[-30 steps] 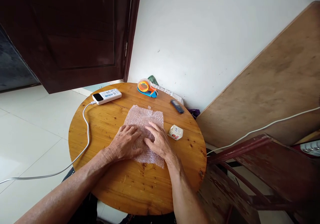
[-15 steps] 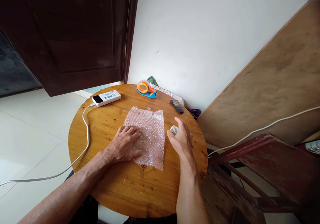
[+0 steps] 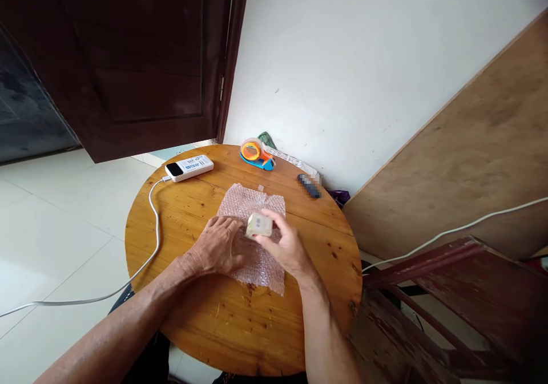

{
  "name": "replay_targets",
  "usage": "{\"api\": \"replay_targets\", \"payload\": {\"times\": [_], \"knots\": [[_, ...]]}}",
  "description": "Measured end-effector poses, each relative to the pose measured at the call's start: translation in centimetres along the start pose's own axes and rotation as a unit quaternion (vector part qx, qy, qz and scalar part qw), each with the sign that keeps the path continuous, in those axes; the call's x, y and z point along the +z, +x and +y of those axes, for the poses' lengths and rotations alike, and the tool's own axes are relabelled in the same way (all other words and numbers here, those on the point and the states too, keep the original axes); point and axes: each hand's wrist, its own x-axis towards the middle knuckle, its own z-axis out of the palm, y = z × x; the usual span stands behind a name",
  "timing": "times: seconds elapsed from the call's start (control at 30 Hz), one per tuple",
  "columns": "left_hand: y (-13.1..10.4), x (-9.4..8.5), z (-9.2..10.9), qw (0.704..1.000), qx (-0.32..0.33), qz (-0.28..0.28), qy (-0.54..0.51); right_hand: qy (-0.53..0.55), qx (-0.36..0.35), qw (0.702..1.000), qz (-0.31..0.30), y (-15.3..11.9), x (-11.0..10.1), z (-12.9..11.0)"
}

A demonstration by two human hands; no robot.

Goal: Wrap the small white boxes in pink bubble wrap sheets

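A sheet of pinkish bubble wrap (image 3: 268, 267) lies flat on the round wooden table (image 3: 205, 327). My left hand (image 3: 220, 244) rests on its left part, palm down with the fingers spread. Over the middle of the sheet, my right hand (image 3: 285, 244) holds a small pale box (image 3: 259, 225) between thumb and fingers. Dark print shows on the box, slightly blurred. Whether the box touches the wrap cannot be told.
An orange and blue tape dispenser (image 3: 257, 154) stands at the table's back edge. A white device (image 3: 189, 168) with a cable (image 3: 157, 224) lies back left. At the back right is a dark, pixelated object (image 3: 309, 185). A wooden chair (image 3: 454, 270) stands right.
My right hand has closed on the small box and brought it left from the bare wood to over the bubble wrap. My left hand stays on the wrap. The view has shifted slightly.
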Motion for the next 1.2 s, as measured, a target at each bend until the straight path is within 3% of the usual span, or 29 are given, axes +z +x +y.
{"api": "replay_targets", "payload": {"times": [0.1,0.2,0.5,0.8,1.03,1.2], "knots": [[0.1,-0.7,-0.1,0.992,-0.111,0.036,-0.054,-0.043,0.003,0.995,-0.090,-0.2,1.1,0.2],[0.3,-1.3,0.0,0.985,-0.160,0.043,-0.051,-0.046,0.017,0.994,-0.103,-0.2,1.0,0.2],[0.8,-0.3,0.0,0.991,-0.131,0.011,0.036,-0.083,0.016,0.994,-0.064,0.0,1.3,-0.2],[0.7,-0.4,0.0,0.991,-0.116,0.001,0.062,-0.052,-0.002,0.995,-0.087,0.2,1.0,-0.2],[0.3,-0.4,-0.2,0.995,-0.073,0.066,-0.002,-0.039,0.014,0.994,-0.100,0.1,0.8,-0.4],[-0.1,-1.3,0.1,0.992,0.022,0.097,-0.075,0.006,0.019,0.995,-0.102,0.0,0.6,0.0]]}}
